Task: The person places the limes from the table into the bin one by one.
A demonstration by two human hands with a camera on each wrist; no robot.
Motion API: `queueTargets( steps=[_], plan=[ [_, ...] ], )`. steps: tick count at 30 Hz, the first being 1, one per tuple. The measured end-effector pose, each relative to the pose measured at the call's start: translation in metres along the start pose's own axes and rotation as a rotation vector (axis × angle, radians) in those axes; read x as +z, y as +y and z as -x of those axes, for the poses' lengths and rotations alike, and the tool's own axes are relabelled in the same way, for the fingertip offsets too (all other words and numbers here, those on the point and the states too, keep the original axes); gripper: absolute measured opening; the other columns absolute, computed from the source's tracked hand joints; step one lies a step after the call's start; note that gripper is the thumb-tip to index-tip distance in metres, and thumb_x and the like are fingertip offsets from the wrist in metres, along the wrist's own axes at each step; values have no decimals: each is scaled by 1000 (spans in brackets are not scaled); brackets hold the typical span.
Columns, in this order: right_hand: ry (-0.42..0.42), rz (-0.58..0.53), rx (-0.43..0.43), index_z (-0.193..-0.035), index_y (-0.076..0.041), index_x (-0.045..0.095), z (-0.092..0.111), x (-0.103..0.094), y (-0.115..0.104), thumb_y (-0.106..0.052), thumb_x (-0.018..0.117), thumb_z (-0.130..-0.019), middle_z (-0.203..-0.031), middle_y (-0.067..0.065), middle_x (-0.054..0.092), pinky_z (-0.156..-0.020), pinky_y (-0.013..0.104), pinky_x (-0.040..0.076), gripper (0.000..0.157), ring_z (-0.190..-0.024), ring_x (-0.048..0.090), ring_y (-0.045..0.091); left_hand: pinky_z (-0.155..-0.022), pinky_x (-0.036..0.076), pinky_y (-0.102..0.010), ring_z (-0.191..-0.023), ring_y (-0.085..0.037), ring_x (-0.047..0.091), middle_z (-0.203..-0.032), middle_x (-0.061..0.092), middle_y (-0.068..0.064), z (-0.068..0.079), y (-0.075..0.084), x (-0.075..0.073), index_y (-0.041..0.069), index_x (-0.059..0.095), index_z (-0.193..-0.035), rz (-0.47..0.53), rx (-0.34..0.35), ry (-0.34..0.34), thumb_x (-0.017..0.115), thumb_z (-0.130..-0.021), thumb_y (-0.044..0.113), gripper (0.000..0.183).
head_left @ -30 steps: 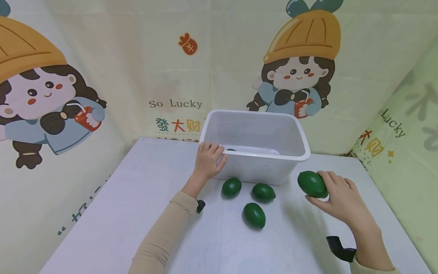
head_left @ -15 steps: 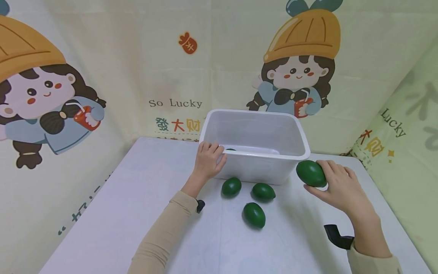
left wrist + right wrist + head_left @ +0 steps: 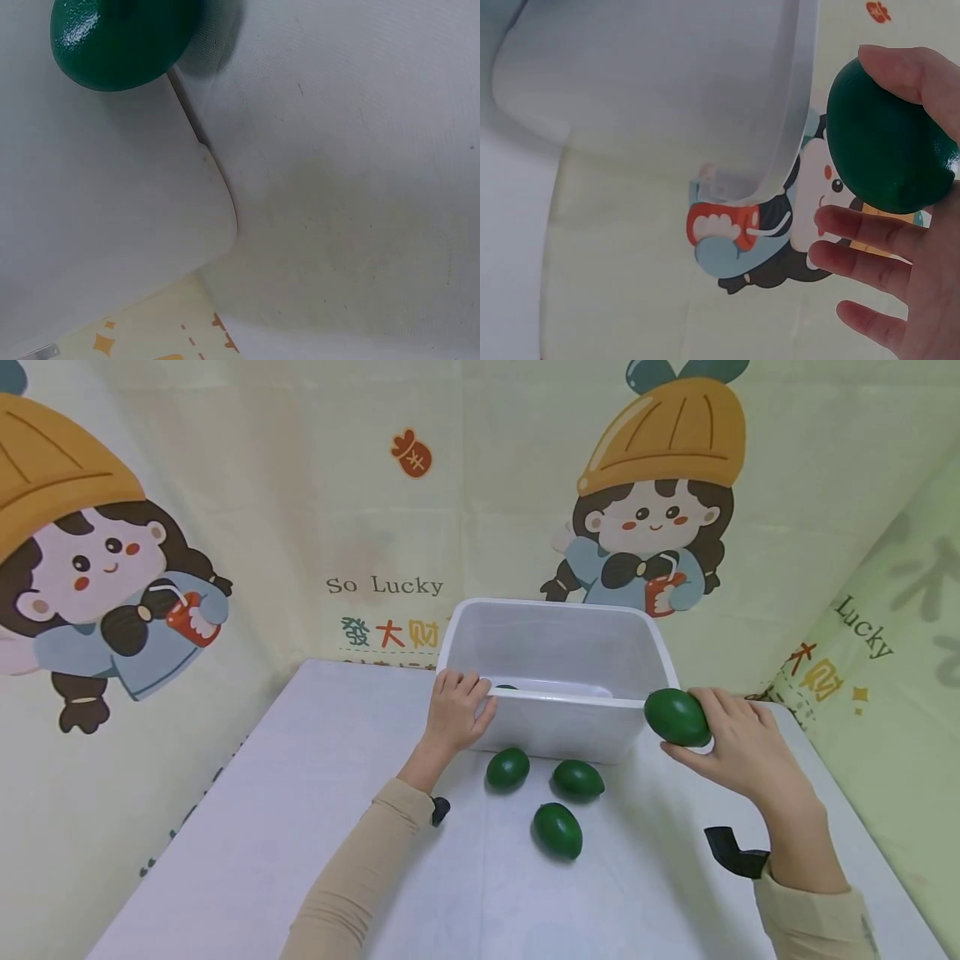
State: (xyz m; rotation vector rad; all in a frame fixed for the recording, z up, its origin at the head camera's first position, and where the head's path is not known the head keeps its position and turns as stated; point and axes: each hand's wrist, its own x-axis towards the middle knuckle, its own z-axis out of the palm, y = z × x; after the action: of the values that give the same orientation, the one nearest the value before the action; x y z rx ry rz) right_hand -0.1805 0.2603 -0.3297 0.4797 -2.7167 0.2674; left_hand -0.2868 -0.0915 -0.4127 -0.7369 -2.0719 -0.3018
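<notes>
Reading the head view, we have the right hand [image 3: 742, 747] at centre right, thumb and fingers round a green fruit [image 3: 677, 717] by the white bin [image 3: 555, 727]'s corner, left hand [image 3: 456, 714] left of centre with fingers hooked over its rim, three loose fruits [image 3: 577, 781] lower centre. Left wrist: one loose fruit upper left, no hand visible. Right wrist: held fruit upper right, three fingers spread below; we'd guess light, firm, slick, best gripped across the fat middle.
</notes>
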Motion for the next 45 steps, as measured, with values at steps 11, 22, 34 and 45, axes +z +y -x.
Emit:
queueTargets(
  steps=[11,22,34,45],
  plan=[
    [-49,-2,27,-118,-1,43,-18,-8,-4,-43,67,-73,-113,20,48,-91,55,23,66,-105,41,39,-77,31,-40,-75,-24,39,-80,48,-4,0,1,0,10,56,-85,-1,4,7,30,-91,36,38],
    [-84,-20,23,-121,-3,41,-35,-8,-1,-42,66,-75,-118,20,45,-94,56,20,65,-109,39,39,-78,32,-39,-75,-23,40,-79,48,-3,1,2,2,10,56,-84,-24,4,32,31,-89,36,37],
    [-141,-62,30,-124,-2,39,-54,-3,0,-46,64,-76,-122,21,43,-95,58,18,70,-112,36,39,-78,32,-40,-76,-24,41,-80,49,-4,1,5,4,10,57,-84,-3,-16,33,33,-88,35,35],
    [-186,-75,69,-130,-1,33,-72,5,-2,-47,64,-76,-129,23,37,-97,59,15,77,-118,31,40,-78,32,-40,-76,-24,41,-79,49,-5,2,6,1,9,57,-83,-2,-33,34,35,-86,33,33]
  ],
)
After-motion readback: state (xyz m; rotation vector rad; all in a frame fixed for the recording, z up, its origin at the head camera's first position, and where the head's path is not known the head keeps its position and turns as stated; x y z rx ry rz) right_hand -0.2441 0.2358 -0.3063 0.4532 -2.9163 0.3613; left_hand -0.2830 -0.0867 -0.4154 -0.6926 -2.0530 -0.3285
